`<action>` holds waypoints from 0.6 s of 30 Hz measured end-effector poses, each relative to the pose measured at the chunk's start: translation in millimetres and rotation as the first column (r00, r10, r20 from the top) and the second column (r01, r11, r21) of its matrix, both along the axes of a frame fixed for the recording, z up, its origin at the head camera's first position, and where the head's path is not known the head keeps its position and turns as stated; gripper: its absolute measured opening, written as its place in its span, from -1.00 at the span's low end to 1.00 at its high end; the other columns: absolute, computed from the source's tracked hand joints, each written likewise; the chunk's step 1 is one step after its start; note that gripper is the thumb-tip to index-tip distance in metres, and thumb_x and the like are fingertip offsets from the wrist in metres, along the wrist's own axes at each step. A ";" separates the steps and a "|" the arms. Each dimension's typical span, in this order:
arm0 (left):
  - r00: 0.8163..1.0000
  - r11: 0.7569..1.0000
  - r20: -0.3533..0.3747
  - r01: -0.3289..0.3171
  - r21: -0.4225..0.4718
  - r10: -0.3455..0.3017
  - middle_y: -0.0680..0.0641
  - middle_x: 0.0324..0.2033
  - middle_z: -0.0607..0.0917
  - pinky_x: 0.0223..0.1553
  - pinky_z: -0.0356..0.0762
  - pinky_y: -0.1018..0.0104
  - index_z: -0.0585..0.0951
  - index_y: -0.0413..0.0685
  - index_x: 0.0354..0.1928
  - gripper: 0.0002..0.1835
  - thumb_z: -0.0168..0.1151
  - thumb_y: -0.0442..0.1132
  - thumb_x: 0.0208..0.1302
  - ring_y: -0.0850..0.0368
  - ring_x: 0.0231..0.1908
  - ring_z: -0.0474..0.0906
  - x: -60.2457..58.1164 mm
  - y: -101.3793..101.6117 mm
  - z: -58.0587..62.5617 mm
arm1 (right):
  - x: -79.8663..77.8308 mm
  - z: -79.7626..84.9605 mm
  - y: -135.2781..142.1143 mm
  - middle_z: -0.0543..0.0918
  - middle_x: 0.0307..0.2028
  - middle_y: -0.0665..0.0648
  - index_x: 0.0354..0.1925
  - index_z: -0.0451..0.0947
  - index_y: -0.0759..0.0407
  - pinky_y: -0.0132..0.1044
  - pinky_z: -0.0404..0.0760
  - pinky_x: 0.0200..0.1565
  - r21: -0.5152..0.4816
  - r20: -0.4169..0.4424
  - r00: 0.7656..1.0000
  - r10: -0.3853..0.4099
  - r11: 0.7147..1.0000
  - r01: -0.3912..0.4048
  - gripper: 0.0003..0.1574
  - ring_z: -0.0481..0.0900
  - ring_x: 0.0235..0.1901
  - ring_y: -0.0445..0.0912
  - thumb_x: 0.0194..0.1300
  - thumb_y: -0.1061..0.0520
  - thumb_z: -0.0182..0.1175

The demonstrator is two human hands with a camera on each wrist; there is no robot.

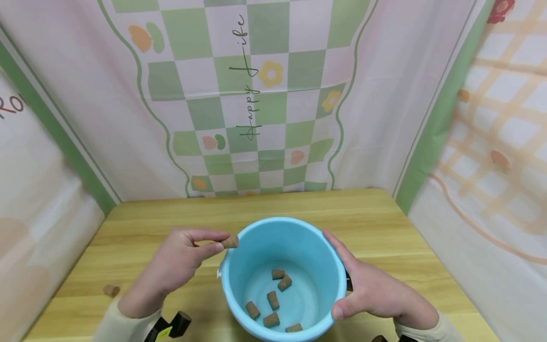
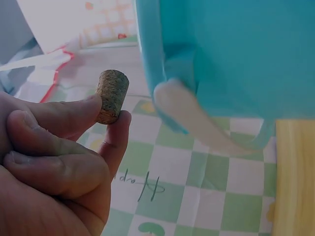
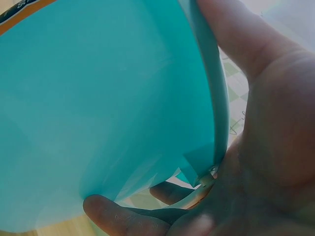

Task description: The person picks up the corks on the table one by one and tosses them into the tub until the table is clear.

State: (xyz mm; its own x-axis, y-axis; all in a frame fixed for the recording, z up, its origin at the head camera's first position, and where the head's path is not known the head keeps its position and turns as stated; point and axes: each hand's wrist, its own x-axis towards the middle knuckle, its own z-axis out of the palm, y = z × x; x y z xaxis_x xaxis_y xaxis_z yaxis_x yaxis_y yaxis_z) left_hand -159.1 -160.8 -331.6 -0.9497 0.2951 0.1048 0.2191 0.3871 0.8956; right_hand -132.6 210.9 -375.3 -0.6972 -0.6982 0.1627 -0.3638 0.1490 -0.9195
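Note:
My left hand [image 1: 177, 256] pinches a cork stopper [image 1: 231, 242] between thumb and forefinger, right at the left rim of a light-blue bucket [image 1: 285, 220]. In the left wrist view the cork [image 2: 112, 93] stands nearly upright between the fingertips, beside the bucket's white handle [image 2: 189, 115]. Several brown corks [image 1: 273, 299] lie scattered on the bucket's bottom. On the bucket's right side my right hand [image 1: 376, 289] grips the rim, thumb toward the front. The right wrist view shows fingertips [image 3: 113, 214] pressed against the bucket's outer wall [image 3: 98, 108].
Another cork [image 1: 111, 290] lies on the wooden table [image 1: 205, 213], left of the bucket near my left forearm. Behind the table hangs a green-checked curtain [image 1: 273, 114] with lettering. Printed fabric walls [image 1: 491, 204] close in both sides.

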 end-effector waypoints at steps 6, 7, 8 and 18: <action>0.999 1.000 0.039 0.029 -0.005 -0.029 0.07 -0.12 0.66 -0.55 0.43 0.38 0.71 0.15 -0.16 -0.78 0.31 -0.03 0.17 0.13 -0.43 0.48 3.4 6.4 -2.0 | -0.1 -0.7 1.0 0.25 0.25 0.26 0.45 -0.48 -0.08 -0.13 0.50 -0.04 0.009 -0.017 1.000 0.000 1.000 0.001 0.52 0.43 0.04 0.16 -0.06 0.11 0.47; 0.999 0.999 0.042 0.033 -0.008 -0.033 0.07 -0.11 0.66 -0.60 0.38 0.37 0.71 0.16 -0.16 -0.79 0.30 -0.03 0.17 0.11 -0.49 0.42 3.8 7.3 -2.6 | 0.0 -1.0 1.3 0.26 0.25 0.26 0.45 -0.48 -0.08 -0.14 0.49 -0.03 0.015 -0.025 1.000 -0.002 1.000 0.002 0.52 0.42 0.04 0.16 -0.06 0.11 0.47; 0.999 0.999 0.041 0.036 -0.010 -0.035 0.07 -0.11 0.66 -0.51 0.43 0.38 0.71 0.16 -0.17 -0.79 0.31 -0.03 0.17 0.14 -0.42 0.47 4.0 8.3 -3.2 | 0.0 -1.2 1.5 0.26 0.25 0.26 0.45 -0.48 -0.07 -0.14 0.49 -0.03 0.016 -0.027 1.000 -0.002 1.000 0.002 0.51 0.42 0.04 0.17 -0.06 0.11 0.46; 0.996 0.997 0.042 0.078 0.015 -0.078 0.04 -0.12 0.66 -0.32 0.57 0.28 0.72 0.16 -0.18 -0.81 0.31 -0.05 0.17 0.14 -0.23 0.58 5.1 16.4 -10.2 | -0.2 -0.8 1.0 0.28 0.25 0.19 0.45 -0.48 -0.06 -0.14 0.49 -0.03 0.016 -0.037 0.999 0.003 1.000 -0.002 0.51 0.42 0.05 0.17 -0.06 0.12 0.45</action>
